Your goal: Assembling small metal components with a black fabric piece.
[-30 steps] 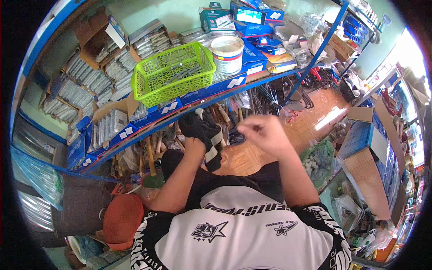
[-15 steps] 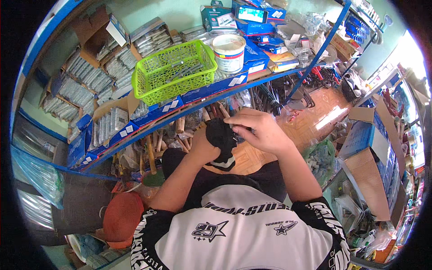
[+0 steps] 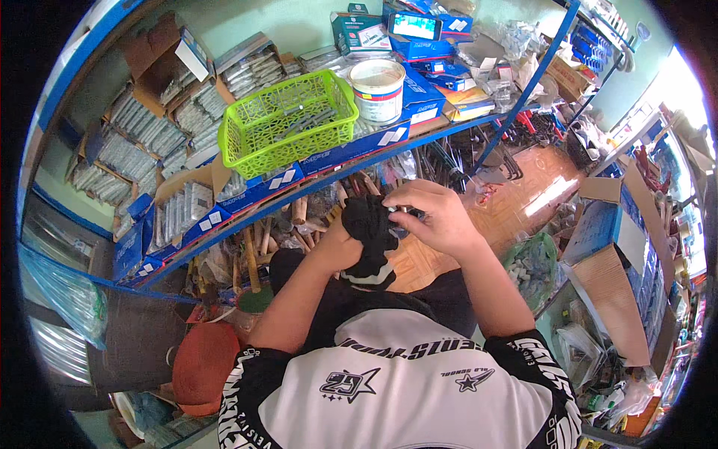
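Note:
My left hand (image 3: pixel 338 245) is closed round a bunched black cloth (image 3: pixel 366 224), which hangs down in front of my lap. My right hand (image 3: pixel 441 218) sits at the cloth's right side, thumb and fingertips pinched together. A small shiny piece (image 3: pixel 404 209) shows between those fingertips, too small to name. Just ahead, on the shelf, a bright green plastic basket (image 3: pixel 293 146) holds several slim grey metal pieces (image 3: pixel 310 122).
The blue shelf edge (image 3: pixel 273 202) crosses in front of my hands. A white bucket (image 3: pixel 376 93) stands right of the basket. Wooden handles (image 3: pixel 250 258) crowd below the shelf. An opened cardboard box (image 3: pixel 609 277) is at the right; a red-brown round object (image 3: pixel 206 367) lies lower left.
My right hand has shifted slightly right, and more of the shiny piece shows at its fingertips. The black cloth has turned a little in my left hand.

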### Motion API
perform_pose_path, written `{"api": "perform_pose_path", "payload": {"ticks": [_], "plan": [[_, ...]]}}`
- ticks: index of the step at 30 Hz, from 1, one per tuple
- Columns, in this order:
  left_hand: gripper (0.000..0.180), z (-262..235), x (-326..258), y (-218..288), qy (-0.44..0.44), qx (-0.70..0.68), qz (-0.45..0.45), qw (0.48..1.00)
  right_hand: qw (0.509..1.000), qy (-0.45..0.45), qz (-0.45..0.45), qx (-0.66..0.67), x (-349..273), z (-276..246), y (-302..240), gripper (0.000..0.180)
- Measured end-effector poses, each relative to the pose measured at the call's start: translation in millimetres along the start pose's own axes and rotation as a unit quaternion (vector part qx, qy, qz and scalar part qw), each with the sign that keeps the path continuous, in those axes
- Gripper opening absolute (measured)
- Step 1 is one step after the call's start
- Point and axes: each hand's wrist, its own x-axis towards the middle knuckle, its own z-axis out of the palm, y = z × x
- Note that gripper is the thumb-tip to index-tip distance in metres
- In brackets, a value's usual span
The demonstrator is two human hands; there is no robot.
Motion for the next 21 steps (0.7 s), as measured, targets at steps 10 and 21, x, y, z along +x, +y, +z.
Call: {"api": "perform_pose_path", "payload": {"ticks": [10, 21], "plan": [[0.033, 1.2, 10.3, -19.3, 0.181, -0.109, 0.001, 0.977, 0.998, 0.008, 0.056, 0.015, -7.9, -2.7, -6.9, 0.015], [0.031, -11.0, 9.2, 4.8, 0.010, 0.083, 0.076, 0.994, 0.998, 0.050, 0.022, 0.019, 2.1, -1.2, -5.8, 0.014]]}}
